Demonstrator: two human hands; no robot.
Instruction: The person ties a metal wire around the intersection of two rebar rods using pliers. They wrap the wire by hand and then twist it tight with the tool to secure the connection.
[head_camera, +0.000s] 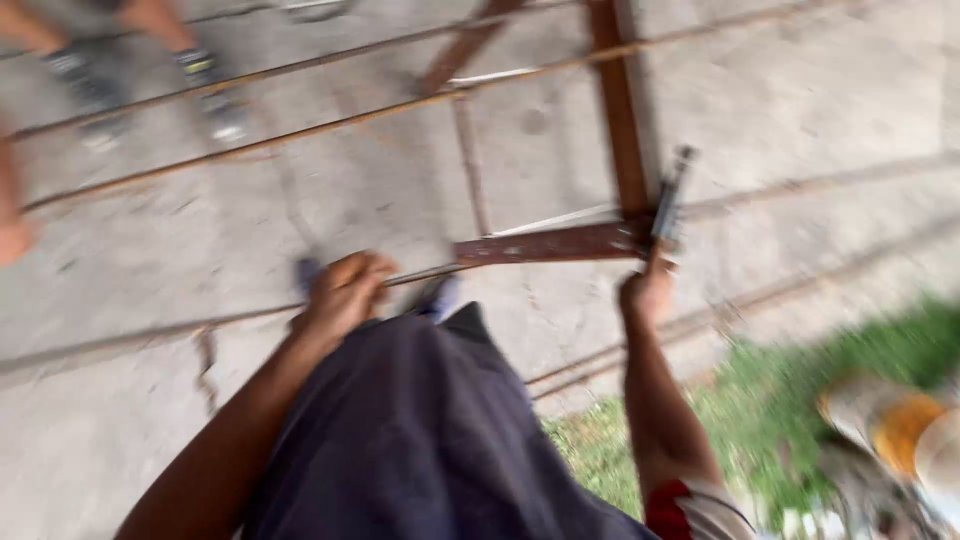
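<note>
Fingers gripping thin rod (420, 277), rusty frame (560, 243) beside

Left hand (345, 292) and right hand (645, 295) clenched

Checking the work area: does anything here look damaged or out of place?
The concrete floor has a crack near the left hand. The metal frame looks rusty. The right hand holds a tool. The picture is blurred.

rusty frame (560, 243) ahead, concrete floor (820, 100) open
</note>
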